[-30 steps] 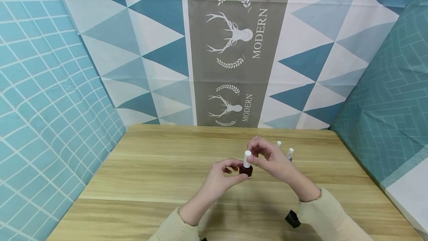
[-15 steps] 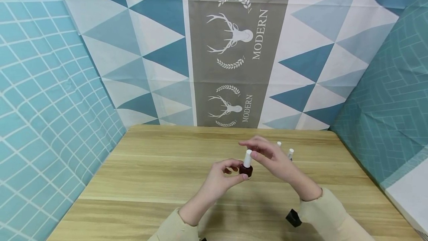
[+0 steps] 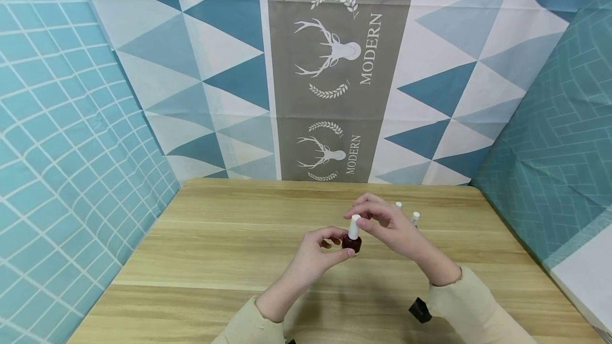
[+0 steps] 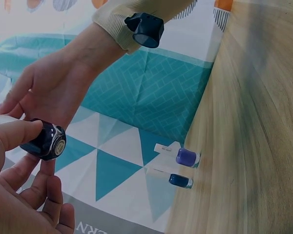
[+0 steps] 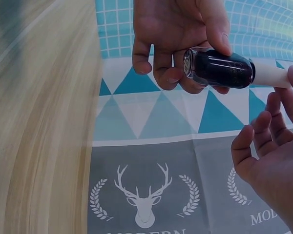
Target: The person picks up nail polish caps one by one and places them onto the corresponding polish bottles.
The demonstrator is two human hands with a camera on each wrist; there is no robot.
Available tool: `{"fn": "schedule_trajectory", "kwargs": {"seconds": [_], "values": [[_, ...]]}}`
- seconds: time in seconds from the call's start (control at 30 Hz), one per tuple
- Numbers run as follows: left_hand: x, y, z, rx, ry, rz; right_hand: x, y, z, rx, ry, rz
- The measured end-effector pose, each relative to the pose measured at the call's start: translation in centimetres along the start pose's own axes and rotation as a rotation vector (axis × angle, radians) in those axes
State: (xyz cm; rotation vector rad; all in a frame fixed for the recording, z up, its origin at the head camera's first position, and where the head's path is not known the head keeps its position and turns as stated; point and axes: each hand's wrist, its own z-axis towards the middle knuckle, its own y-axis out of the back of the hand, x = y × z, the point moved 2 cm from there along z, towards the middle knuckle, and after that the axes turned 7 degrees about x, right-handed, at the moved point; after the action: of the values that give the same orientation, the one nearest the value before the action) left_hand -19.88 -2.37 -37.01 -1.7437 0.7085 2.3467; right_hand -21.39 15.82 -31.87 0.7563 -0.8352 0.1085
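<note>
A nail polish bottle (image 3: 351,244) with dark polish and a long white cap (image 3: 354,228) is held up over the wooden table. My left hand (image 3: 315,251) pinches the glass body between thumb and fingers; the left wrist view shows the base of the bottle (image 4: 51,142) with its round label. From the right, my right hand (image 3: 393,230) pinches the cap near its top end with thumb and index finger. In the right wrist view the cap (image 5: 268,75) sits on the bottle (image 5: 222,69), and the other right fingers curl loosely below it.
Two more nail polish bottles, a purple one (image 4: 187,157) and a dark blue one (image 4: 179,181), stand upright on the table (image 3: 215,259) behind my right hand. A black device (image 3: 420,310) is at the right sleeve. Patterned cloths (image 3: 330,68) surround the table.
The right fingers opened off the cap half a second ago, index stretched left, and now close round its top again. The left hand and bottle have stayed in place.
</note>
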Motion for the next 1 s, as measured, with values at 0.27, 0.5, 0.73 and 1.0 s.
{"fn": "schedule_trajectory", "kwargs": {"seconds": [0.27, 0.5, 0.73, 1.0], "values": [[-0.20, 0.06, -0.07, -0.001, -0.004, 0.003, -0.35, -0.08, 0.13, -0.039, 0.016, -0.021], [-0.13, 0.01, -0.13, 0.001, 0.001, -0.011, -0.55, -0.13, 0.24, -0.071, 0.037, 0.003], [-0.21, -0.08, -0.17, -0.001, 0.000, -0.011, -0.54, -0.23, 0.35, -0.082, 0.016, 0.027], [-0.23, -0.19, -0.17, -0.004, -0.002, 0.005, -0.61, -0.33, 0.46, -0.095, -0.026, 0.055]]}}
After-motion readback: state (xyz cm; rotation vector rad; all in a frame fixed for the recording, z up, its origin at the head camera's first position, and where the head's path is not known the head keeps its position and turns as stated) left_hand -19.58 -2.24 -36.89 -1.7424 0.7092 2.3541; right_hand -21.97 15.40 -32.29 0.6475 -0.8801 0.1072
